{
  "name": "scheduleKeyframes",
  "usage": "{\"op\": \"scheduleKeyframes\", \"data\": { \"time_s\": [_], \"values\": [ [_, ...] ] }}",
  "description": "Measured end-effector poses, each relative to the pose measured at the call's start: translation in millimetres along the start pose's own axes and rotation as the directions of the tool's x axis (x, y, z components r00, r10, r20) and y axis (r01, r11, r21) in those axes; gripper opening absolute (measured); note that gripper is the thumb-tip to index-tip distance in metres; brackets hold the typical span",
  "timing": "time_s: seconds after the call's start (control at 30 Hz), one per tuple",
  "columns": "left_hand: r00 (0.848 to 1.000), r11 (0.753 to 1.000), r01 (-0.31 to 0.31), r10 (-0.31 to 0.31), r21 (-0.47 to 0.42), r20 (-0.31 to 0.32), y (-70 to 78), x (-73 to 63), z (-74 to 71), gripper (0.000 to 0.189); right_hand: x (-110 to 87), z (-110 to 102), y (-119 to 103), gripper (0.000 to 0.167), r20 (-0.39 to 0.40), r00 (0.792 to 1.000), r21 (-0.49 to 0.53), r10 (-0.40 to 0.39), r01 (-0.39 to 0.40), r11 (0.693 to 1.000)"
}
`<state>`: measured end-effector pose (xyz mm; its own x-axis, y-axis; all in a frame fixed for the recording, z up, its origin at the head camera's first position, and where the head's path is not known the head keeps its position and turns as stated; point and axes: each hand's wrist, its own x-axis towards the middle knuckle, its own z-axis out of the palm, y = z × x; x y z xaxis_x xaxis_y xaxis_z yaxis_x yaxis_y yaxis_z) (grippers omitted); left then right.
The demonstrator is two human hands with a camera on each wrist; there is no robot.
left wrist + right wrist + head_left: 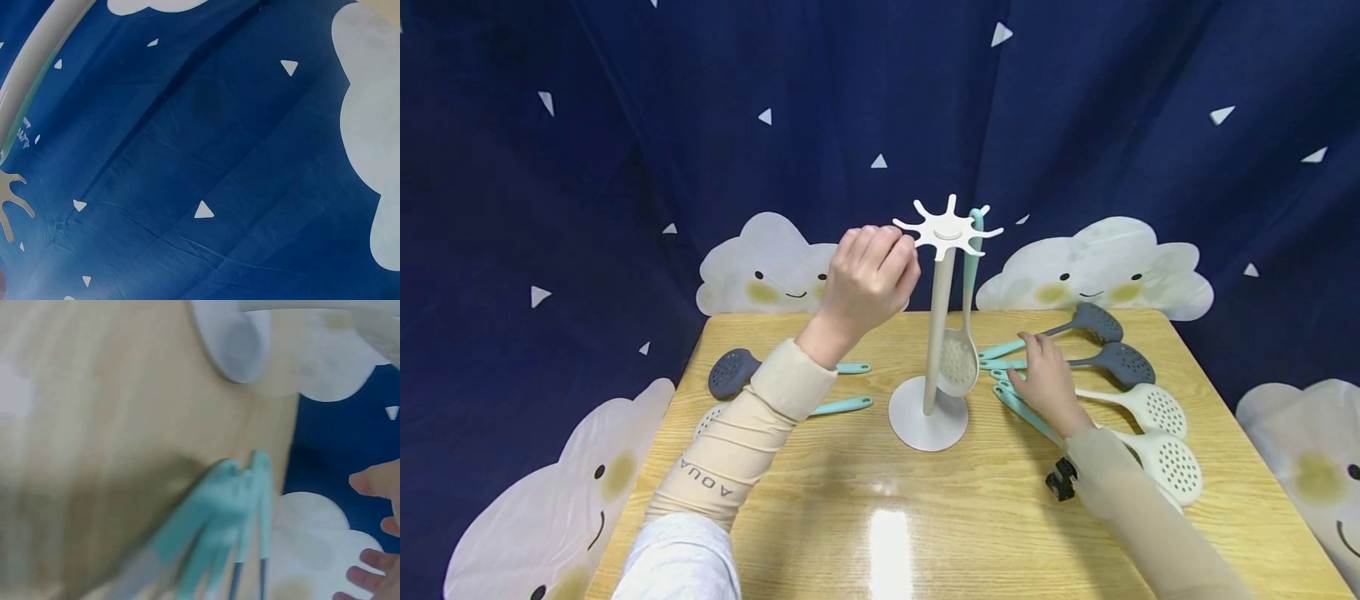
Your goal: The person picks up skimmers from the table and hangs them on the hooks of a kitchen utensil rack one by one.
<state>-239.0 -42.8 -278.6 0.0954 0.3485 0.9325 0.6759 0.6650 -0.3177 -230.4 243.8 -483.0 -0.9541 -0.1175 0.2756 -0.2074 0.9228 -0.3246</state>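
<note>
Variously white or slate-grey, the perforated skimmers (1177, 471) have mint handles (846, 405).

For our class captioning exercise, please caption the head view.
Left hand beside a white utensil rack with one spoon hanging; right hand near turquoise handles of perforated skimmers.

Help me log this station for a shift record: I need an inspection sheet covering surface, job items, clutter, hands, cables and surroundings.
Surface: wooden table, glare at the front.
Job's things: white rack upright, pale skimmer hung on it; two skimmers lie left, others lie right.
Clutter: black device by the right sleeve; worn or on the table, cannot tell.
Hands: left hand near the rack's hooks, fingers curled, any hold unclear; right hand near the teal handles, thumb and fingers apart, no grip seen.
Cables: nothing seen.
Surroundings: dark blue curtain with white triangles and smiling clouds.
</note>
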Motion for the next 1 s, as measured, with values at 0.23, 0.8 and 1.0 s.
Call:
{"op": "scheduleKeyframes", "data": {
  "time_s": [0.23, 0.8, 1.0],
  "values": [
    [1.0, 1.0, 0.003, -0.003, 0.004, -0.001, 0.7, 0.4, -0.2, 0.002, -17.8, 9.3, 8.6, 0.062, 0.17, 0.982, -0.017, 0.083, -0.081, 0.997],
    [1.0, 1.0, 0.008, -0.008, -0.001, -0.006, 1.6, -0.3, 0.2, 0.002, -32.6, 24.4, 14.2, 0.049, 0.396, 0.905, -0.041, 0.152, -0.149, 0.988],
    [1.0, 1.0, 0.008, -0.008, 0.002, -0.007, 1.4, -0.4, 0.6, 0.007, -34.3, 31.5, 16.4, 0.042, 0.392, 0.908, -0.051, 0.15, -0.141, 0.989]
  ]
}}
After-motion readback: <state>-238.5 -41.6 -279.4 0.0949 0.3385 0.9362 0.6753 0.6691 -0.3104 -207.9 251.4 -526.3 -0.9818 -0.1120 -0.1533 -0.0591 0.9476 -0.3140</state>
